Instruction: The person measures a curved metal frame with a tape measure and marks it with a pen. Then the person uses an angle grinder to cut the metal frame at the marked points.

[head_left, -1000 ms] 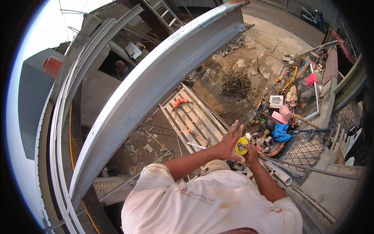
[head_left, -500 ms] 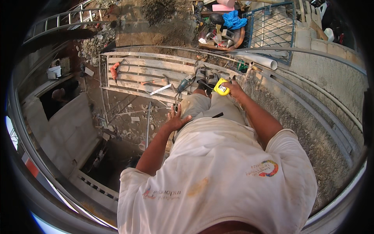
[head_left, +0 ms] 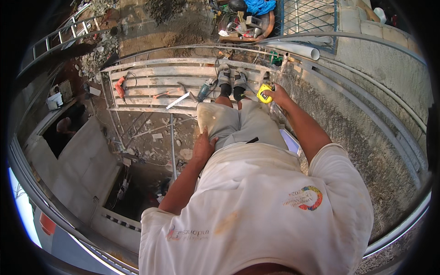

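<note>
Head-worn fisheye, looking steeply down
White shirt (head_left: 261, 192) close below, slatted platform (head_left: 169, 71) farther off; near the dark rim, little can be told.

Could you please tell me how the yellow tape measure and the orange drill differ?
The tape measure is yellow, whereas the drill is orange. The tape measure has a compact, blocky case; the drill has a longer, angled shape. The tape measure is held in the right hand, while the drill lies on the slatted platform. Both are brightly coloured tools.
</note>
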A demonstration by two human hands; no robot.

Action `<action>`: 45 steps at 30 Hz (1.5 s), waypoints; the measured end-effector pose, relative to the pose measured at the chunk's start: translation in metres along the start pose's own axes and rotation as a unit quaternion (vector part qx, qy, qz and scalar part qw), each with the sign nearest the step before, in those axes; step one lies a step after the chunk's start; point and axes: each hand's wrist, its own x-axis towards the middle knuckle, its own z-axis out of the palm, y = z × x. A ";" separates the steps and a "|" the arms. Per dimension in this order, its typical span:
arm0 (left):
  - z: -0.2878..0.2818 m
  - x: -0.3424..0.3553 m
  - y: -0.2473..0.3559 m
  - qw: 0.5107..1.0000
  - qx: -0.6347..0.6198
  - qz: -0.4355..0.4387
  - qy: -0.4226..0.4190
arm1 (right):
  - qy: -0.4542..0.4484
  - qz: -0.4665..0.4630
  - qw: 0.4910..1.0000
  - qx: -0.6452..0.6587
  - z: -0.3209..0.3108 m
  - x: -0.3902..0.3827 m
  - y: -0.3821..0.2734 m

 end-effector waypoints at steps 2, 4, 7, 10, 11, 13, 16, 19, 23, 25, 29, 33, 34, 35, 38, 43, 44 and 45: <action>0.003 -0.010 -0.001 0.999 -0.001 0.036 0.020 | 0.042 -0.010 0.995 -0.086 -0.002 -0.001 -0.004; 0.006 -0.015 -0.005 0.998 0.006 0.051 0.034 | 0.038 0.024 0.993 -0.107 -0.002 0.011 0.011; 0.008 -0.009 -0.001 0.996 0.065 0.062 0.026 | 0.033 0.066 0.987 -0.145 0.003 0.041 0.034; 0.029 0.030 -0.021 0.995 0.084 0.057 0.002 | 0.034 0.076 0.982 -0.171 0.014 0.077 0.068; 0.034 0.045 -0.024 0.993 0.097 0.061 0.003 | 0.035 0.074 0.981 -0.177 0.020 0.090 0.077; 0.045 0.079 -0.031 0.992 0.115 0.010 -0.056 | 0.034 0.107 0.974 -0.198 0.031 0.120 0.094; 0.052 0.113 -0.034 0.987 0.127 -0.009 -0.096 | 0.018 0.133 0.964 -0.230 0.052 0.169 0.120; 0.062 0.129 -0.056 0.987 0.128 0.002 -0.098 | 0.005 0.127 0.959 -0.255 0.078 0.214 0.152; 0.056 0.133 -0.054 0.981 0.149 -0.018 -0.122 | -0.008 0.118 0.962 -0.248 0.104 0.263 0.177; 0.059 0.134 -0.058 0.981 0.149 -0.015 -0.125 | -0.009 0.117 0.966 -0.229 0.112 0.285 0.185; 0.061 0.134 -0.063 0.980 0.149 -0.001 -0.134 | -0.009 0.104 0.961 -0.255 0.123 0.321 0.198; 0.061 0.137 -0.062 0.979 0.146 0.006 -0.140 | 0.052 0.102 0.963 -0.245 0.126 0.335 0.212; 0.061 0.138 -0.063 0.979 0.143 0.012 -0.141 | 0.058 0.134 0.964 -0.223 0.124 0.338 0.213; 0.063 0.136 -0.064 0.980 0.144 0.016 -0.136 | 0.067 0.148 0.962 -0.218 0.122 0.338 0.208; 0.062 0.136 -0.064 0.982 0.136 0.023 -0.132 | 0.102 0.198 0.955 -0.196 0.116 0.323 0.182; 0.055 0.140 -0.060 0.981 0.133 0.011 -0.142 | 0.135 0.195 0.956 -0.171 0.121 0.328 0.208; 0.055 0.139 -0.060 0.981 0.133 0.010 -0.141 | 0.133 0.193 0.957 -0.170 0.123 0.328 0.206; 0.055 0.138 -0.061 0.981 0.133 0.008 -0.139 | 0.130 0.196 0.957 -0.168 0.124 0.329 0.203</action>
